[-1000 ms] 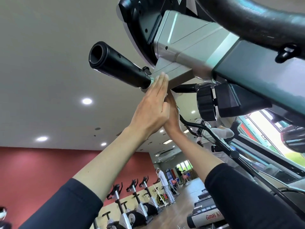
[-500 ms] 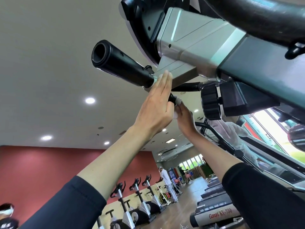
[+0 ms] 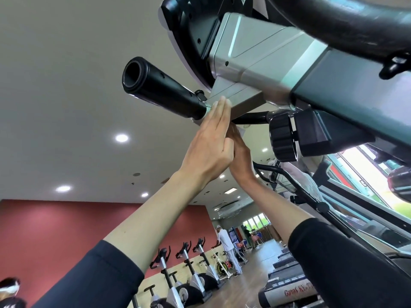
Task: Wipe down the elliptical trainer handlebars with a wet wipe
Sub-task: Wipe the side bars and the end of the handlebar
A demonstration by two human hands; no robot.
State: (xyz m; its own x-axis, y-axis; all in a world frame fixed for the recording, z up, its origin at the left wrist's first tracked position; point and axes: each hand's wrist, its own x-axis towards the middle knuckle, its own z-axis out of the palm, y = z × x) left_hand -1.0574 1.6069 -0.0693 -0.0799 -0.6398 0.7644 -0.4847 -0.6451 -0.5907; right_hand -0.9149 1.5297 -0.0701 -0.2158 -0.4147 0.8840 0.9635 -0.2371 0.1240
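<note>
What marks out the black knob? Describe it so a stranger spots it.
Start at the silver housing filling the upper right. Just below its lower edge, right of the raised left hand, sits the black knob. Its ribbed rim sets it apart from the smooth open-ended black tube to its left.

Gym — row of exercise bikes (image 3: 195,272), treadmill (image 3: 289,287), red wall (image 3: 55,227)

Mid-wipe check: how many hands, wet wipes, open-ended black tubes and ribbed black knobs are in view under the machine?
Hands: 2, left hand and right hand
Wet wipe: 1, only a white corner showing
Open-ended black tube: 1
Ribbed black knob: 1
Total: 5
</note>
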